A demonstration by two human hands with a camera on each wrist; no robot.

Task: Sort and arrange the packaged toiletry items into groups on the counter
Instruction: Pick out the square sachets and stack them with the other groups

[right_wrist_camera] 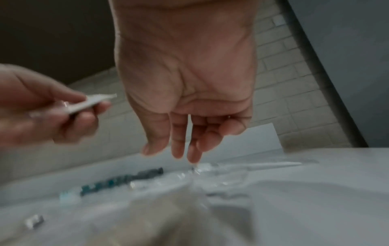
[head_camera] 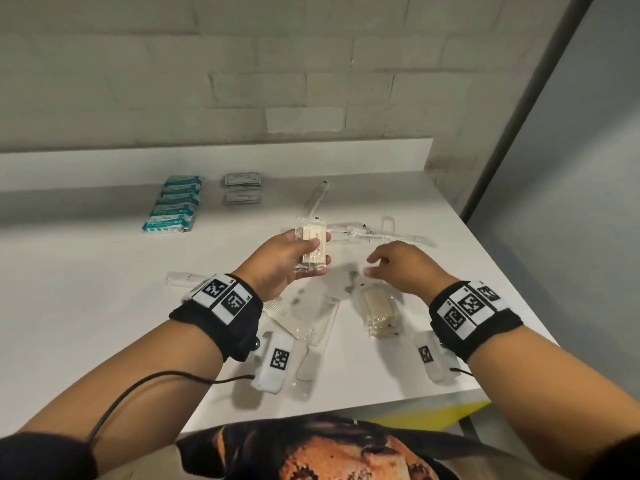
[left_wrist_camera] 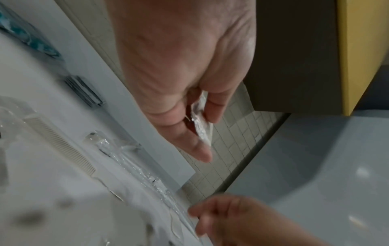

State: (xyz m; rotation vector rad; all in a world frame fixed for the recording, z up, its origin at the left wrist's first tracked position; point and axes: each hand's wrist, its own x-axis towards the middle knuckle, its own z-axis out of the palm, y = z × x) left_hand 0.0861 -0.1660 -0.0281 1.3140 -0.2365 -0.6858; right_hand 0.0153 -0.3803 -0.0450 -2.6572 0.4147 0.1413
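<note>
While the left hand [head_camera: 284, 261] grips 1 clear-wrapped cream rectangular packet [head_camera: 314, 244] above the white counter [head_camera: 104, 306], the right hand [head_camera: 405, 268] hovers empty, fingers relaxed.

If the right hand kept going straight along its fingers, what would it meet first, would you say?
Probably the clear-wrapped toothbrush packets on the white counter, just beyond the right hand's fingers; depth is uncertain.
</note>
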